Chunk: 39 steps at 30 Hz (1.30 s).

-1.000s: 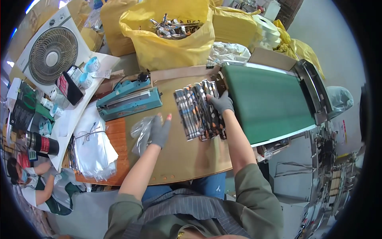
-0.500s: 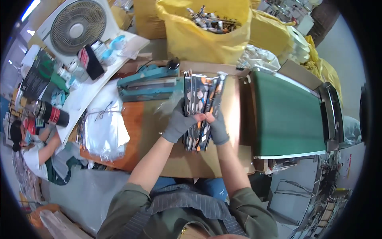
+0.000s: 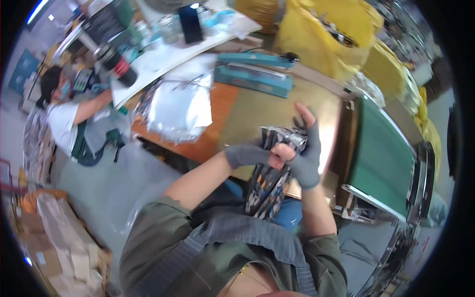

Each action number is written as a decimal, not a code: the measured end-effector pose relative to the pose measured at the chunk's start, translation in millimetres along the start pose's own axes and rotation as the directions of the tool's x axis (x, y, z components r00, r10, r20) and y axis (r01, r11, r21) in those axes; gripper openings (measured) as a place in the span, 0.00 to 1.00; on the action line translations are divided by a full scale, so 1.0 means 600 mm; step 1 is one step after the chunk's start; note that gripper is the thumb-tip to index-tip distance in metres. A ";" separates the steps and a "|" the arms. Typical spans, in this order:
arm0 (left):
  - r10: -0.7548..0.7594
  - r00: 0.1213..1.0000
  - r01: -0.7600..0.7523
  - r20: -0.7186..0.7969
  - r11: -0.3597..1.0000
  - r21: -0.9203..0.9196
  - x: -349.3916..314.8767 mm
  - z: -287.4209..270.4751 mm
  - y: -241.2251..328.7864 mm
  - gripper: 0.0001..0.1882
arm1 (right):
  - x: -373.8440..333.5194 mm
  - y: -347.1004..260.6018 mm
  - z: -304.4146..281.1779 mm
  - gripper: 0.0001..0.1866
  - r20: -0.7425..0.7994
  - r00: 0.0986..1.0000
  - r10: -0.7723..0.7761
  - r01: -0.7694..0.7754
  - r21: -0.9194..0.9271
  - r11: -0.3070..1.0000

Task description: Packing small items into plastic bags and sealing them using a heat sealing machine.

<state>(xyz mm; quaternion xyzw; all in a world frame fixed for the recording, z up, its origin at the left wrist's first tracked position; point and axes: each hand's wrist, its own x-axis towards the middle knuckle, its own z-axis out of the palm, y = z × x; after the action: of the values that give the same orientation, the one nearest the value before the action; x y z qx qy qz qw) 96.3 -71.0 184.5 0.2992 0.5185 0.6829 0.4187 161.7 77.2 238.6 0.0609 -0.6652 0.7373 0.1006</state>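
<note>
A bundle of long, dark printed packets [image 3: 267, 190] with white and orange patterns stands tilted close to my body, over the near edge of the table. My left hand [image 3: 251, 156], in a grey fingerless glove, grips it from the left. From the other side my right hand [image 3: 308, 156], gloved alike, clasps it with the thumb across the front and one finger pointing up. The packets' kind cannot be made out. Beyond the hands lies a teal bag sealer [image 3: 255, 79] with a black knob. A stack of clear plastic bags [image 3: 180, 106] rests left of it.
On the right runs a green conveyor belt [image 3: 381, 153]. A yellow sack [image 3: 316, 44] stands behind the table. At the left, a white shelf [image 3: 153, 69] carries a black phone [image 3: 191, 24] and a dark bottle [image 3: 116, 64]; a masked co-worker [image 3: 74, 116] sits beyond it.
Both hands have drawn the bundle toward my body, from over the tabletop to its near edge, and tilted it. My right index finger now points up. The view has turned left.
</note>
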 end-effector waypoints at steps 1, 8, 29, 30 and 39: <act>0.037 0.999 -0.036 -0.003 0.951 -0.308 -0.016 0.016 -0.015 0.29 | 0.013 -0.016 0.005 0.40 0.158 0.968 0.195 -0.211 0.093 0.973; 0.270 0.896 -0.264 -0.352 0.962 0.066 -0.103 -0.034 -0.061 0.21 | 0.015 0.108 0.019 0.21 0.578 0.799 0.165 -0.444 0.382 0.810; 0.458 0.859 -0.108 -0.228 0.598 0.795 -0.128 0.123 -0.030 0.15 | -0.165 0.131 -0.032 0.12 -0.110 0.987 -0.114 -0.049 -0.895 0.443; 0.490 0.836 -0.088 -0.247 0.565 0.821 -0.096 0.115 -0.005 0.13 | -0.125 0.102 -0.026 0.09 -0.160 0.960 -0.228 0.026 -0.763 0.646; -0.126 0.946 0.323 -0.299 0.301 0.897 0.032 -0.043 0.161 0.10 | 0.051 -0.083 -0.108 0.04 -0.020 0.989 -0.149 0.028 -0.950 0.312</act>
<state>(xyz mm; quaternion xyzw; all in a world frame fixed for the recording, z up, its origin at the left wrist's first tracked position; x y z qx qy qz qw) 40.2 -76.8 269.2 0.3491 0.8859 0.2168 0.2153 146.0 148.4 286.5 -0.0112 -0.9597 0.2054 0.1915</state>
